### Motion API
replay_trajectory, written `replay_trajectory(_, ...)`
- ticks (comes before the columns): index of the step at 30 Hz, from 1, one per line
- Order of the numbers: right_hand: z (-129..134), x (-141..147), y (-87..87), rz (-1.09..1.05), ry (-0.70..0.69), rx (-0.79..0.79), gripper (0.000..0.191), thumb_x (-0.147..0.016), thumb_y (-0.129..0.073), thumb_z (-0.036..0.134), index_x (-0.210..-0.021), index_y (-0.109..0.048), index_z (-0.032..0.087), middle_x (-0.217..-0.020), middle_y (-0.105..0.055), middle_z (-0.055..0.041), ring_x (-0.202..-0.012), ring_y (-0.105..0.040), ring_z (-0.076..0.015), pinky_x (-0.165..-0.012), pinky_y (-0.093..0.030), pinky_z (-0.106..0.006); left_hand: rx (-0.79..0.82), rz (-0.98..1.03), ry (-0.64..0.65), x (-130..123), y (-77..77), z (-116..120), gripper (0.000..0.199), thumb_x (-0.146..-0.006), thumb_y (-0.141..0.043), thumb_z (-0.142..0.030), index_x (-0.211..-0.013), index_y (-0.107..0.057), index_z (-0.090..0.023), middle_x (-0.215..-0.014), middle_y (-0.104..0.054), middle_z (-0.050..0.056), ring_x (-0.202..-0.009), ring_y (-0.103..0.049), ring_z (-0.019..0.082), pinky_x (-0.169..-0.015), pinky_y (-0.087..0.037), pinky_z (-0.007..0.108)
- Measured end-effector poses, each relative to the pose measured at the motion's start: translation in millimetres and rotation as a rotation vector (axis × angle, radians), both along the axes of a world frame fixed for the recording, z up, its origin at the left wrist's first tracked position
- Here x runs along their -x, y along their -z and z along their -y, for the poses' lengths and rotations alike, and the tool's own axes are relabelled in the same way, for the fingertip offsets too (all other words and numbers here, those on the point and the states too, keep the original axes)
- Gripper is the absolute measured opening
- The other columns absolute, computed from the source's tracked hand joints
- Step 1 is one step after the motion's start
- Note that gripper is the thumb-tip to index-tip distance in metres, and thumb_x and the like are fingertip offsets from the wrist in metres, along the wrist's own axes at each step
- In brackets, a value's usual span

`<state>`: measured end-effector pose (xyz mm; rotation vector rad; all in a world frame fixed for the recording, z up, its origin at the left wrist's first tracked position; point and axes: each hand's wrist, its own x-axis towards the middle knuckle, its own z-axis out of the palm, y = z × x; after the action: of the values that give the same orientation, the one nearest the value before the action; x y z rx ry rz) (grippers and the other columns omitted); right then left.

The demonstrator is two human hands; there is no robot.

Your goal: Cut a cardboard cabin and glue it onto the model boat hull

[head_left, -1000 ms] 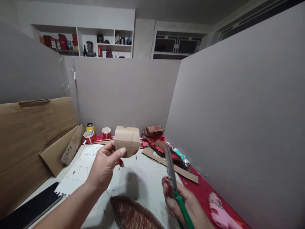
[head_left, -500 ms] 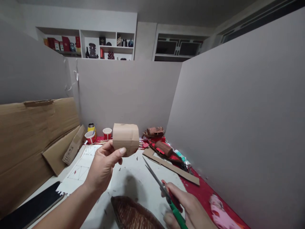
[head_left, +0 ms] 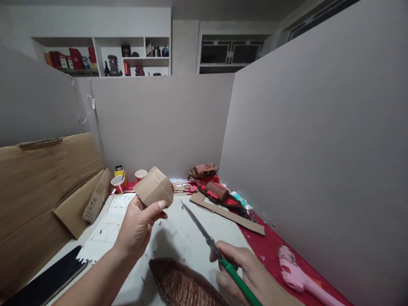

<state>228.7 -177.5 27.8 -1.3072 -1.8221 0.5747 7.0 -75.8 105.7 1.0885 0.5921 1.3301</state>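
A curved piece of tan cardboard (head_left: 154, 185) is pinched between the thumb and fingers of my left hand (head_left: 140, 221), held up above the white work surface. My right hand (head_left: 239, 270) is wrapped around scissors (head_left: 204, 233) with a green handle; their blades look closed and point up and left toward the cardboard, without touching it. Below and between my hands, a brown model boat hull (head_left: 185, 282) with a ribbed inside lies on the surface, its near end cut off by the frame edge.
Two brown model boats (head_left: 204, 171) (head_left: 217, 192) and a cardboard strip (head_left: 236, 219) lie at the back right. A pink glue gun (head_left: 296, 274) is at right. Paper cups (head_left: 118, 184), drawings (head_left: 106, 229), a phone (head_left: 47, 276) and cardboard sheets (head_left: 41, 191) occupy the left.
My left hand has tilted the cardboard piece and moved it slightly left. The scissors have shifted left and up a little, and the view has turned slightly right.
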Motion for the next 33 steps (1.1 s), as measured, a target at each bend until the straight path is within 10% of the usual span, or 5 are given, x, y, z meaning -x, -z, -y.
replay_trajectory(12, -6.0, 19.9, -1.6, -0.839, 0.042, -0.062, 0.03, -0.08, -0.077, 0.039, -0.097, -0.057, 0.025, -0.11, -0.058, -0.004, -0.098, -0.059, -0.02, -0.091, -0.048, -0.036, 0.136, -0.234, 0.329, -37.8, 37.4, 34.1, 0.04, -0.063, -0.087, -0.028, -0.096, -0.071, -0.013, -0.084, -0.071, 0.007, -0.071, -0.06, 0.016, -0.057, -0.049, 0.023)
replay_trajectory(23, -6.3, 17.8, -11.4, -0.825, 0.067, 0.028, 0.032, -0.075, -0.076, 0.035, -0.091, -0.051, 0.024, -0.093, -0.054, 0.0, -0.084, -0.055, -0.0176, -0.08, -0.048, -0.033, 0.346, -0.175, 0.486, -41.5, 43.0, 31.9, 0.029, -0.069, -0.084, -0.029, -0.09, -0.072, -0.013, -0.087, -0.071, 0.006, -0.068, -0.06, 0.013, -0.054, -0.049, 0.022)
replay_trajectory(33, 1.4, 8.8, -10.9, -0.6, -0.181, 0.266, 0.048, -0.085, -0.06, 0.067, -0.085, -0.048, 0.021, -0.076, -0.044, 0.0028, -0.065, -0.04, -0.0118, -0.056, -0.038, -0.023, 0.198, 0.089, 0.024, -22.8, 5.4, 13.3, 0.03, -0.06, -0.091, -0.022, -0.071, -0.063, -0.015, -0.067, -0.062, -0.004, -0.054, -0.049, 0.006, -0.046, -0.043, 0.017)
